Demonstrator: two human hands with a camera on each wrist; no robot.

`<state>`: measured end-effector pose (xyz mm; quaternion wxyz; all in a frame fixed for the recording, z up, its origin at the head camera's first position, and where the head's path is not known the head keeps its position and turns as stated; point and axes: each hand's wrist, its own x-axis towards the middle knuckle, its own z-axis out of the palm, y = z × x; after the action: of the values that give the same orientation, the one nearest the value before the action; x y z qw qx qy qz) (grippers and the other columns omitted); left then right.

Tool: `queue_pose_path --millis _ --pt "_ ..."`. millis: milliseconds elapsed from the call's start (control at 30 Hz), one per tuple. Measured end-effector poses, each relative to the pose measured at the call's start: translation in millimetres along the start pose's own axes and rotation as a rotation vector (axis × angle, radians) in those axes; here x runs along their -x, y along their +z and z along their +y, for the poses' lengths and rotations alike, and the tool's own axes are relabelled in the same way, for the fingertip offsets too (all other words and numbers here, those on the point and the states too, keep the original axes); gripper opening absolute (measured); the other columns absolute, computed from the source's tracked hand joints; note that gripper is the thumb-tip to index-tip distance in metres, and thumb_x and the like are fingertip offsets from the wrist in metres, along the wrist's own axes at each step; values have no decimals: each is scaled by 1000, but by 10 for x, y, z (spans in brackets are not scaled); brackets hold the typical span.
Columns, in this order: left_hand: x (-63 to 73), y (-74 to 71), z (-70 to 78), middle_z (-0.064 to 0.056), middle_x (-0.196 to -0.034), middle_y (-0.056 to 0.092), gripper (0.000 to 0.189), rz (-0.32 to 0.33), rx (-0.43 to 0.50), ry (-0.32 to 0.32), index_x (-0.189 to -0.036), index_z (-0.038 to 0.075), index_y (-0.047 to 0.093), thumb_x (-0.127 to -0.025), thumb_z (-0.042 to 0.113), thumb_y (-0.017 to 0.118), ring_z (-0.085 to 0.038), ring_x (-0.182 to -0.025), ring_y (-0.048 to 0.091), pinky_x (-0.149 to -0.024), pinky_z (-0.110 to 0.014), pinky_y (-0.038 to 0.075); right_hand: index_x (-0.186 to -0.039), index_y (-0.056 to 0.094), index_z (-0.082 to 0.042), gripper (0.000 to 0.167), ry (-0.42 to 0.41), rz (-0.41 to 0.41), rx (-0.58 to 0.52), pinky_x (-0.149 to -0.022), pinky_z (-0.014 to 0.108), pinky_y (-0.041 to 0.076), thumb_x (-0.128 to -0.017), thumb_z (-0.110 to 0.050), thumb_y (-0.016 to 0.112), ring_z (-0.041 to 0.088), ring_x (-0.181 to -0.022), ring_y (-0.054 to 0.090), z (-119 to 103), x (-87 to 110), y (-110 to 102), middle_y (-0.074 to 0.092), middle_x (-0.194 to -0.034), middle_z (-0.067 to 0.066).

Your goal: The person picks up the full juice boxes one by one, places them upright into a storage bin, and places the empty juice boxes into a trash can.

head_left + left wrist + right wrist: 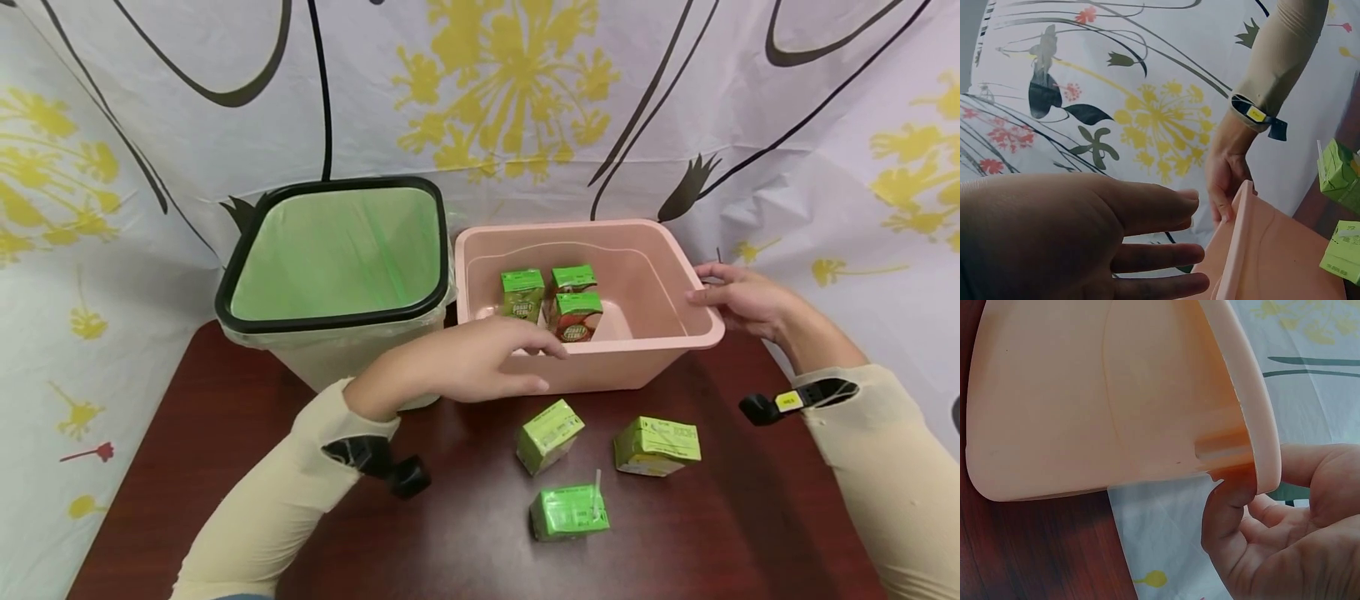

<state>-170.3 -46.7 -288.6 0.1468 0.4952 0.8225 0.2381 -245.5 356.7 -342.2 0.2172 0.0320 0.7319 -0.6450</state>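
Observation:
A pink plastic bin point(622, 368) stands at the back of the table, with three small drink cartons point(579, 318) with green tops inside, towards its left. My right hand point(753, 304) grips the bin's right end; in the right wrist view its fingers point(1225, 515) curl under the rim point(1260, 425). Over the front left rim, my left hand point(480, 358) reaches across with fingers extended and nothing held. Three more green cartons lie in front of the bin: a left one point(549, 437), a right one point(657, 447) and a nearer one point(570, 512) with a straw.
Left of the pink bin stands a trash bin point(330, 317) with a black rim and a clear liner. A white printed cloth point(510, 192) hangs behind the dark red table point(465, 533).

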Motion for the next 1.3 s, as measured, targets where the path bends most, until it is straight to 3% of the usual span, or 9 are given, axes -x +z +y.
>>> queue_pose_path --millis 100,300,533,767,1033,1233,1300 --pt "167 24 -3 -4 -135 64 35 11 47 22 -134 7 63 -101 17 66 -14 -131 53 -111 -28 39 -111 57 -15 22 -4 -3 -14 -68 32 61 -101 4 54 17 -81 72 4 7 1 69 -92 4" --pt "516 105 -51 -1 -127 67 34 52 101 67 -133 7 64 -100 18 67 -11 -119 60 -103 -29 47 -112 55 -15 22 2 2 -11 -67 32 61 -102 4 54 17 -81 72 6 1 2 70 -92 4" --pt "878 194 -140 4 -128 66 34 96 106 1 -133 13 65 -100 20 68 -10 -120 59 -102 -33 48 -112 56 -16 22 3 9 -10 -67 32 61 -102 4 54 16 -80 72 8 11 -1 70 -92 3" --pt "1271 257 -284 4 -130 66 33 103 245 -52 -135 17 64 -102 21 65 -16 -121 61 -100 -35 52 -113 54 -15 21 1 7 2 -68 32 61 -102 3 54 16 -81 72 18 2 1 70 -92 2" --pt "1768 168 -447 -2 -131 65 33 84 489 -190 -136 16 62 -103 19 64 -15 -118 64 -95 -32 55 -113 54 -15 21 5 6 -2 -68 32 61 -102 3 54 16 -81 72 26 0 -7 70 -92 3" --pt "2120 35 -609 -2 -134 65 37 138 495 -189 -140 13 58 -104 6 58 -16 -121 63 -94 -29 55 -115 52 -13 21 7 -1 -14 -68 33 61 -102 3 53 16 -82 72 19 1 2 70 -93 4" --pt "2244 -20 -681 -4 -134 65 39 176 505 -192 -142 7 55 -103 1 56 -15 -121 64 -92 -31 57 -115 52 -13 21 0 -3 -25 -68 33 61 -102 3 53 17 -82 72 17 4 4 70 -93 5"
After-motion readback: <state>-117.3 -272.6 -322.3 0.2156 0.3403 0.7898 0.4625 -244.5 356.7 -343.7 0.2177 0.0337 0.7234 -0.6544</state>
